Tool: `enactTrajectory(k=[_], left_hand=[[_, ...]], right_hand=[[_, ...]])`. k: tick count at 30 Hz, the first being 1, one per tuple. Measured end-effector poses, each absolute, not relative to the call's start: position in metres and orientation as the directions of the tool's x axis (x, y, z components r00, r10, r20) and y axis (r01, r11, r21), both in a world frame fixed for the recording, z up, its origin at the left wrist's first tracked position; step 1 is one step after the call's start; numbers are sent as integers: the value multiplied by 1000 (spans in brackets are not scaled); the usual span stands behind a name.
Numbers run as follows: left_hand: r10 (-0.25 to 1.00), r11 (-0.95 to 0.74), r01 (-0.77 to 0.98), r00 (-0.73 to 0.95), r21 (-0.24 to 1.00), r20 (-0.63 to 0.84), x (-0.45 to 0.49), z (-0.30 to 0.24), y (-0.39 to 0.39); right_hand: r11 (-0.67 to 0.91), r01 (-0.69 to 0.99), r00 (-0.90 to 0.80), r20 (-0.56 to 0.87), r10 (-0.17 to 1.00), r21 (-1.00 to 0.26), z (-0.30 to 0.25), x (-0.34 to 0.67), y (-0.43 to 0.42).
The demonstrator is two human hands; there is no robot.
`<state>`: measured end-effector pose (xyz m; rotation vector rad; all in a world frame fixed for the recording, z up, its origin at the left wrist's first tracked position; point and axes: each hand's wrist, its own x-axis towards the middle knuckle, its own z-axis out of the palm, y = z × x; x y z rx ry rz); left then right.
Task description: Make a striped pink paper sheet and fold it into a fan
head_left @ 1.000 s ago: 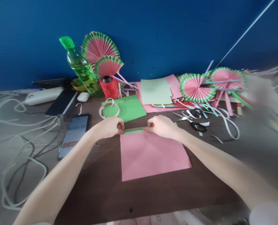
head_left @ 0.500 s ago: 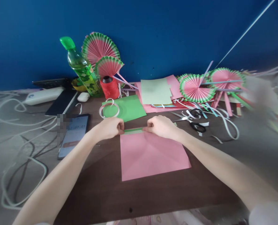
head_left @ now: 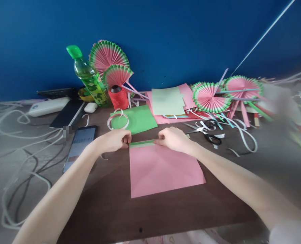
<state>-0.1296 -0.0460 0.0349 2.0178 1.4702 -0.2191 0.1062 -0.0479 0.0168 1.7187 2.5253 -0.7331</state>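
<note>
A pink sheet of paper (head_left: 165, 173) lies flat on the table, with a narrow green and pale green strip (head_left: 141, 144) along its far edge. At the sheet's far left corner, the fingers of my left hand (head_left: 117, 139) are pinched together at the edge; the fingertips are partly hidden. My right hand (head_left: 175, 139) pinches the far edge further right, thumb and forefinger on the strip, and covers the rest of that edge. Just beyond the hands lie a green paper sheet (head_left: 140, 119) and a coil of white tape (head_left: 118, 121) resting partly on it.
Black-handled scissors (head_left: 201, 130) lie right among paper scraps. Pleated paper fans (head_left: 211, 97), pale green paper (head_left: 167, 101), a red thread spool (head_left: 118, 97) and a green bottle (head_left: 91, 78) stand or lie along the blue wall (head_left: 165, 40). A phone (head_left: 80, 145) and cables (head_left: 36, 135) are left.
My left hand has shifted slightly left, baring the left end of the green strip. My right hand stays pinched at the far edge. The view has tilted slightly.
</note>
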Motion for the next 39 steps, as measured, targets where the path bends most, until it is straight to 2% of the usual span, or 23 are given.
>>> enactTrajectory(k=[2,5,7,9,15,19,26,29,34,39], left_hand=[[849,-230,903,369,364,-378,-124,41,-54],[943,-289,918,321,271,-85,-105,42,-75],[940,-339,913,339,226,42,-90,31,-93],[896,-442,881,429,168,112,-79,13,-110],[897,-438,895,429,81,103,-75,-26,-132],[895,-445,892,438,82,88,-76,-24,-131],[881,-471,876,461,102,108,-75,-21,-132],[883,-467,879,457,96,110,-74,-22,-132],[882,-468,880,458,81,112,-73,-23,-132],[878,-473,877,462,80,125,-73,-22,-133]], right_hand=[[289,881,-398,-255,881,-375,17,105,-48],[273,889,-382,-264,886,-369,16,105,-47],[282,886,-388,-258,885,-368,15,105,-47],[301,879,-402,-235,885,-369,14,105,-47],[310,869,-413,-220,884,-386,15,106,-48],[312,867,-423,-242,873,-390,15,107,-47],[315,896,-391,-221,893,-314,20,103,-51],[287,907,-375,-279,884,-307,24,105,-50],[197,870,-422,-475,773,-452,27,126,-40],[169,830,-472,-510,719,-531,26,142,-33]])
